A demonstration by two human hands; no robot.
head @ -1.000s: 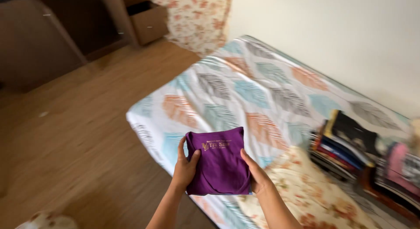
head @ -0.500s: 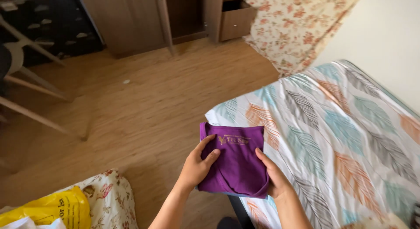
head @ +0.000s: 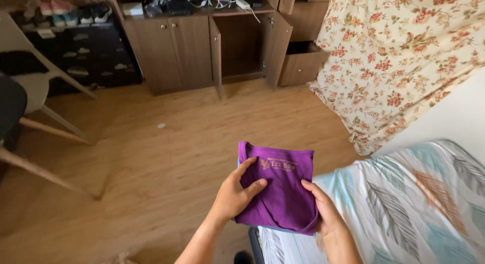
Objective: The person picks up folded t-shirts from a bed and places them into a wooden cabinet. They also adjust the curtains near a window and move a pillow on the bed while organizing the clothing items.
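Note:
A folded purple shirt with small gold print near its top edge is held flat in front of me, over the corner of the bed. My left hand grips its left side, with thumb and fingers spread on top. My right hand supports the shirt's lower right corner from beneath, thumb on the fabric. A thin light blue layer shows under the shirt's bottom edge.
The bed with a leaf-patterned sheet fills the lower right. A floral curtain hangs at the upper right. A wooden cabinet with an open door stands at the far side of the wood floor. Chair legs are on the left.
My view has swung left, away from the bed and toward the cabinet. Both hands have carried the purple shirt off the bed surface to its corner.

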